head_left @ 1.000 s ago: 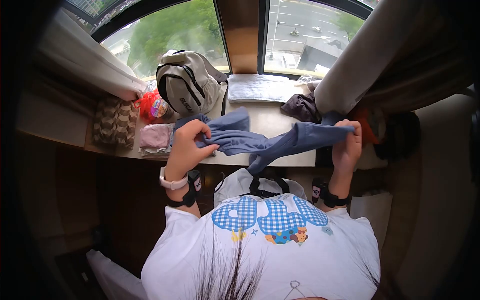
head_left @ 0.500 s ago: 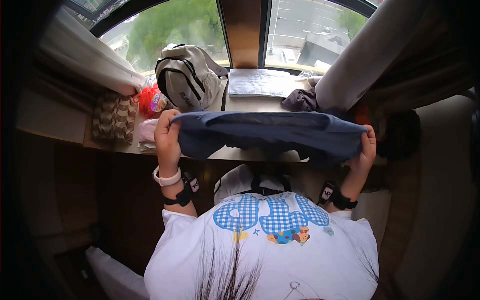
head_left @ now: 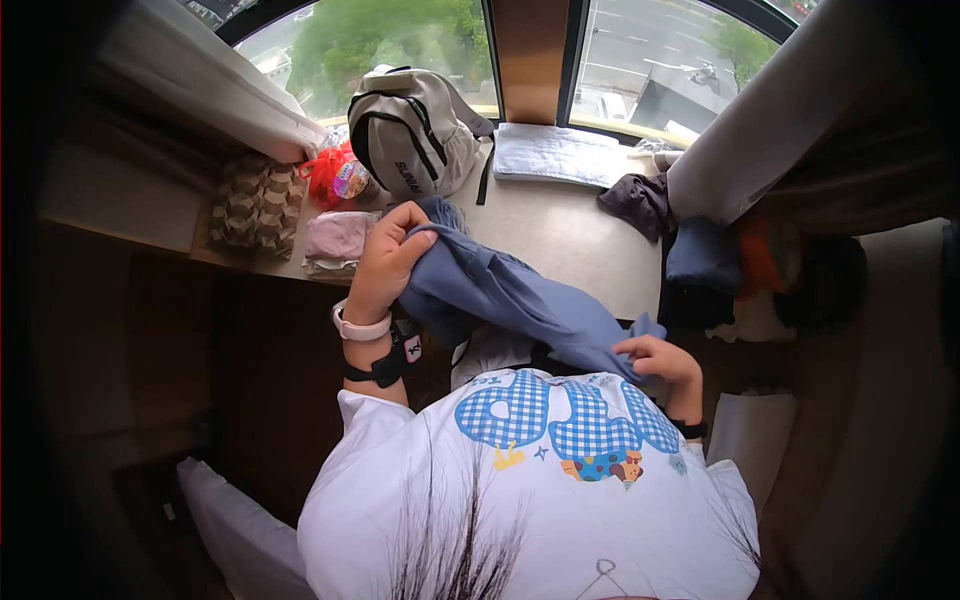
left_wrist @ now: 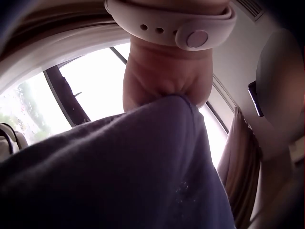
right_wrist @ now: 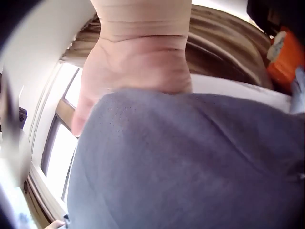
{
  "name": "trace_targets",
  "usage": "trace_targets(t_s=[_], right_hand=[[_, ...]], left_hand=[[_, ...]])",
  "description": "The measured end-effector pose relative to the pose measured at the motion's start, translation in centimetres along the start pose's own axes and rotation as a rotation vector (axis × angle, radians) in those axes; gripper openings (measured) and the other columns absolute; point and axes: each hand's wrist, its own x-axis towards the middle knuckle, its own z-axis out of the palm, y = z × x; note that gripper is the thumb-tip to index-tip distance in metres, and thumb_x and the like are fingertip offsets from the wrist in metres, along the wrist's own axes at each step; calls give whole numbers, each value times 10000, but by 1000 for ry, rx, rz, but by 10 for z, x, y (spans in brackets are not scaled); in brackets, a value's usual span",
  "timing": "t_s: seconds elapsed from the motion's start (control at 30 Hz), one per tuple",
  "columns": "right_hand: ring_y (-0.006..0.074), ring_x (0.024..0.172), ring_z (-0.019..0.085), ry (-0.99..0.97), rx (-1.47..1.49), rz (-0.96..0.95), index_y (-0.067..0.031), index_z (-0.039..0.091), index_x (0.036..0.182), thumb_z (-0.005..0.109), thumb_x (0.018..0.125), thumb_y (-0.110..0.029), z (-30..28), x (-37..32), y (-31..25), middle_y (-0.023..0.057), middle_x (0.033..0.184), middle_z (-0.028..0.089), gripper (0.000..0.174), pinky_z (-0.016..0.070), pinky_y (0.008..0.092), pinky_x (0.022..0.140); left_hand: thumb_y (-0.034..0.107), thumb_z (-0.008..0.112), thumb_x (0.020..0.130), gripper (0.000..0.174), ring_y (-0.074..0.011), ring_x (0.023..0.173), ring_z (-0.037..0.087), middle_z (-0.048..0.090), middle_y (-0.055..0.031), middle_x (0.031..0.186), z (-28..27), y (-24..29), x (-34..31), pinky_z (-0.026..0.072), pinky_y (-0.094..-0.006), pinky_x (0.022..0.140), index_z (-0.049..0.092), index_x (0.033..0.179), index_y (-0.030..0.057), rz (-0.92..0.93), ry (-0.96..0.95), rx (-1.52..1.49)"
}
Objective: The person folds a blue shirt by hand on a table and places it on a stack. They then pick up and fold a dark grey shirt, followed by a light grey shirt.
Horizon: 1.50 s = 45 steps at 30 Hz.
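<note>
Cloth (head_left: 530, 297) of blue-grey slants between left hand (head_left: 388, 260), gripping one end, and right hand (head_left: 664, 366), gripping the other

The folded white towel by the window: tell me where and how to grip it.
Best take the folded white towel by its long near edge, from the person's side, thumbs on top and fingers beneath. It lies flat with that edge facing bare ledge, while the backpack stands at its left and the window is close behind.
</note>
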Motion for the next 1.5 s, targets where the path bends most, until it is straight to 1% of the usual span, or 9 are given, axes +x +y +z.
trace_targets(t_s=[0.07,0.17,0.27,0.43,0.57,0.7,0.97,1.27,1.5], right_hand=[[64,752,461,-179,104,105,55,495,1079,642,741,-347,21,16,-14,-12,785,503,545,365,191,651],[43,686,421,-143,-102,-159,-19,517,857,638,765,-220,19,33,1,-24,731,474,252,333,182,584],[50,677,412,110,445,-102,-82,442,789,649,739,-114,34,35,-22,-42,714,435,215,320,178,595],[156,699,615,414,807,-104,-75,437,871,599,710,58,18,44,-13,97,832,599,264,499,243,645],[198,768,625,489,790,-346,-46,447,945,587,707,60,2,40,-21,139,880,599,295,516,298,729],[177,757,623,476,701,-239,31,476,1055,597,702,41,1,33,-64,120,901,614,373,492,267,761],[26,582,485,506,133,-172,-43,558,750,653,720,-42,-28,15,-81,-30,678,552,100,364,155,544],[14,649,520,570,279,-422,-23,533,964,526,867,-166,-3,37,-143,-25,780,565,173,427,159,579],[-13,563,498,607,308,-653,-51,528,970,513,879,-225,34,92,-164,-47,716,558,197,368,133,456]], left_hand=[[63,531,804,76,-6,654,400,469,44,727,2,1,-3,324,-145,582,464,769,50,-82,-114,-58],[54,542,787,85,-8,640,392,463,48,714,1,2,-6,317,-144,577,462,760,52,-135,-234,-96],[45,538,784,55,-16,675,438,506,27,744,-2,1,-2,352,-149,610,483,789,39,-163,-236,-90],[43,512,775,118,-49,719,514,561,-2,793,9,-1,1,403,-168,656,536,884,5,-191,-125,-33],[54,515,792,156,-71,689,540,579,-7,797,-5,-24,11,418,-174,649,565,921,-19,-257,-69,-30],[89,575,776,131,-55,650,501,578,3,738,3,-26,10,390,-174,606,607,828,-27,-287,-154,81],[165,617,784,233,-17,537,392,466,70,554,5,-11,18,307,-195,465,586,693,-47,-243,-308,476],[238,525,880,336,2,484,310,417,89,539,49,0,48,236,-180,426,522,609,39,58,199,-6],[251,487,894,384,-67,447,322,402,22,478,115,1,56,256,-262,410,479,603,0,341,228,210]])
